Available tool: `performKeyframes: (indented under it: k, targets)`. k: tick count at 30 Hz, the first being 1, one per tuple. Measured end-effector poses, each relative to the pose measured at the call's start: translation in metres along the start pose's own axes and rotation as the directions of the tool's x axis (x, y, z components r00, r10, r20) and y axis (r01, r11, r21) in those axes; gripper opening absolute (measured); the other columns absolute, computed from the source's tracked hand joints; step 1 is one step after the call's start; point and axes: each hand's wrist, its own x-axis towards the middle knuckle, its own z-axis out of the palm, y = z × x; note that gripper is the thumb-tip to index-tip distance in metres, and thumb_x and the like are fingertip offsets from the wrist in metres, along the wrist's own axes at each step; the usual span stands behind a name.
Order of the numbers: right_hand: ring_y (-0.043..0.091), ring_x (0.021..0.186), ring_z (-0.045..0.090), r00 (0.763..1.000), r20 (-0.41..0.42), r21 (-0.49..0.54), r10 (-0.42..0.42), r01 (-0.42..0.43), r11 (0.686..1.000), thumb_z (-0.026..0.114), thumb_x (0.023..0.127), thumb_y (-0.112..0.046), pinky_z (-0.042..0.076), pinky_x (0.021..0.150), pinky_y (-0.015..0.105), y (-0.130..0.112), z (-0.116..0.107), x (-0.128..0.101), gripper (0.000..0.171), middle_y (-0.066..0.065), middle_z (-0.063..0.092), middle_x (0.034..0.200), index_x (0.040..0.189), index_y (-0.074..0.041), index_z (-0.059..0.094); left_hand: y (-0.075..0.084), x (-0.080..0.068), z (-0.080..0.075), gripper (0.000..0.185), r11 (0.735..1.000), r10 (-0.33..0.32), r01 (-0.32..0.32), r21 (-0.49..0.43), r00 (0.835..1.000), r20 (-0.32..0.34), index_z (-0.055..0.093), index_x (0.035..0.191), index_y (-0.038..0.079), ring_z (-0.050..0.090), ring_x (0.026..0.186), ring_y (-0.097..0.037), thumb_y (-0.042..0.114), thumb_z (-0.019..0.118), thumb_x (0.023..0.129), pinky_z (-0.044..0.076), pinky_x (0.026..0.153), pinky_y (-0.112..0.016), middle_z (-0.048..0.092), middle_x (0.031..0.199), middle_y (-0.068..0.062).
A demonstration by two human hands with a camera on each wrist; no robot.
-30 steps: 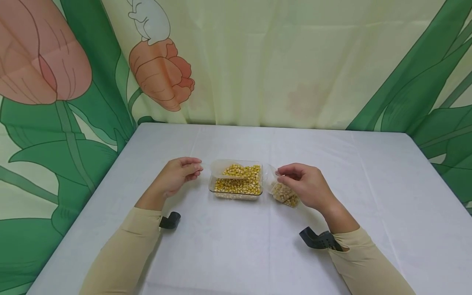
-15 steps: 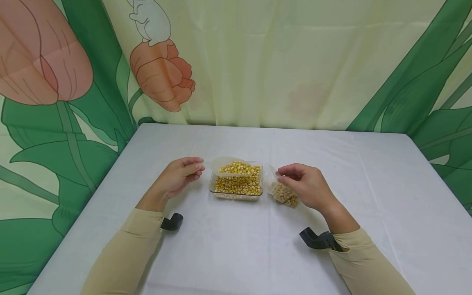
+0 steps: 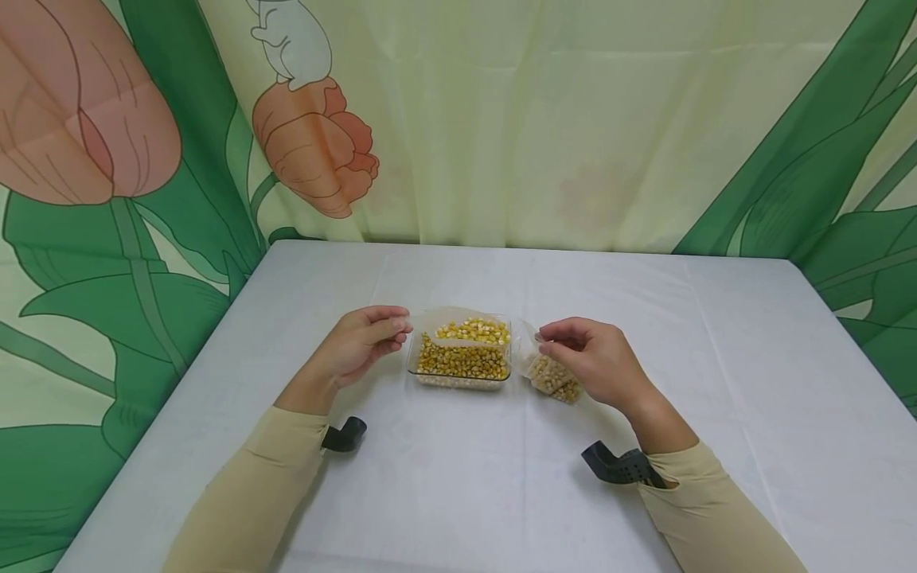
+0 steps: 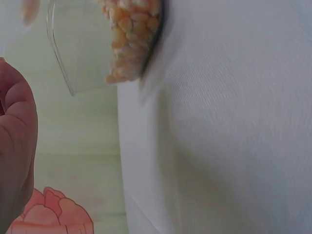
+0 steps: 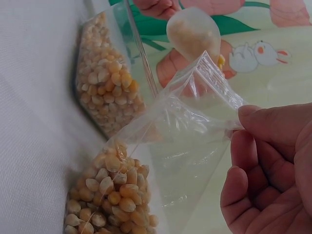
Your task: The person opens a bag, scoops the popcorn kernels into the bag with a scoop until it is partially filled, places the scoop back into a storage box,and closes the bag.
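You had a clear, glossy plastic container [image 3: 458, 362] of matt yellow corn kernels [image 3: 462, 358], a thin, crinkled transparent plastic bag [image 5: 180, 131], and a smooth, matt white tablecloth [image 3: 501, 477] with a fine weave.

Both forearms, in beige sleeves, reach forward and slightly inward over the table, each with a dark camera mount at the wrist. The left hand [image 3: 356, 344] is raised a little, its fingers curled and its thumb meeting the fingertips in a pinch. The right hand [image 3: 595, 358] has its back up, with thumb and forefinger closed in a pinching grip.
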Motion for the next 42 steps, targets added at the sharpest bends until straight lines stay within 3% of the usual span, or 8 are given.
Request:
performKeyframes:
  k: [8, 17, 24, 30, 34, 39, 42]
  targets:
    - [0.022, 0.089, 0.065, 1.000, -0.008, -0.002, -0.010, 0.010, 1.000, 0.072, 0.091, -0.004, 0.053, 0.073, 0.021, -0.002, 0.000, 0.000, 0.016, 0.010, 0.073, 0.103, 0.107, 0.000, 0.073, -0.001, 0.001, 0.014, 0.029, 0.998, 0.017, -0.019, 0.068, 1.000, 0.021, 0.051, 0.125, -0.016, 0.063, 0.081, -0.010, 0.000, 0.055, 0.101, 0.054, 0.075, -0.021, 0.068, 0.094, -0.006]
    - [0.022, 0.089, 0.065, 1.000, -0.006, 0.006, -0.005, 0.005, 1.000, 0.072, 0.092, -0.004, 0.054, 0.072, 0.022, -0.002, 0.001, 0.001, 0.015, 0.010, 0.072, 0.103, 0.106, 0.000, 0.072, 0.002, 0.002, 0.029, 0.030, 0.989, 0.024, -0.021, 0.146, 1.000, -0.018, 0.054, 0.126, -0.014, 0.064, 0.087, -0.017, 0.002, 0.057, 0.101, 0.056, 0.079, -0.026, 0.068, 0.099, -0.012]
    - [0.022, 0.089, 0.065, 1.000, -0.009, -0.002, -0.004, 0.004, 1.000, 0.071, 0.092, -0.004, 0.054, 0.072, 0.022, -0.002, 0.001, 0.001, 0.015, 0.010, 0.072, 0.103, 0.106, 0.000, 0.072, 0.006, 0.002, 0.043, 0.027, 0.978, 0.014, -0.004, 0.208, 0.999, -0.047, 0.059, 0.124, -0.009, 0.065, 0.099, -0.032, 0.004, 0.061, 0.100, 0.056, 0.086, -0.033, 0.069, 0.107, -0.019]
    - [0.022, 0.088, 0.065, 1.000, -0.009, 0.005, -0.013, 0.013, 1.000, 0.071, 0.092, -0.003, 0.054, 0.072, 0.022, -0.003, 0.001, 0.001, 0.013, 0.010, 0.072, 0.101, 0.105, 0.000, 0.072, 0.009, 0.001, 0.056, 0.025, 0.971, 0.029, -0.015, 0.237, 0.998, -0.056, 0.063, 0.121, -0.007, 0.064, 0.102, -0.038, 0.005, 0.063, 0.098, 0.055, 0.090, -0.040, 0.066, 0.112, -0.027]
    - [0.022, 0.087, 0.065, 1.000, -0.013, 0.004, -0.018, 0.018, 1.000, 0.071, 0.092, -0.003, 0.053, 0.071, 0.022, -0.003, 0.001, 0.001, 0.013, 0.010, 0.073, 0.101, 0.105, 0.000, 0.072, 0.010, 0.001, 0.063, 0.023, 0.972, 0.038, -0.023, 0.233, 0.997, -0.060, 0.063, 0.119, -0.007, 0.065, 0.100, -0.037, 0.003, 0.063, 0.098, 0.053, 0.092, -0.046, 0.068, 0.107, -0.025]
    - [0.022, 0.087, 0.065, 1.000, -0.014, 0.005, -0.012, 0.012, 1.000, 0.071, 0.092, -0.003, 0.053, 0.071, 0.022, -0.003, 0.001, 0.001, 0.013, 0.009, 0.073, 0.101, 0.105, 0.000, 0.072, 0.009, 0.000, 0.068, 0.021, 0.967, 0.046, -0.024, 0.253, 0.996, -0.081, 0.065, 0.116, -0.006, 0.067, 0.089, -0.025, 0.004, 0.066, 0.097, 0.054, 0.090, -0.047, 0.070, 0.100, -0.017]
    - [0.022, 0.087, 0.064, 1.000, -0.013, 0.004, -0.011, 0.011, 1.000, 0.071, 0.092, -0.003, 0.053, 0.071, 0.022, -0.003, 0.001, 0.001, 0.014, 0.009, 0.073, 0.101, 0.105, 0.000, 0.072, 0.010, -0.001, 0.070, 0.021, 0.957, 0.057, -0.032, 0.289, 0.995, -0.077, 0.066, 0.114, -0.004, 0.067, 0.090, -0.029, 0.006, 0.068, 0.095, 0.055, 0.089, -0.048, 0.071, 0.100, -0.018]
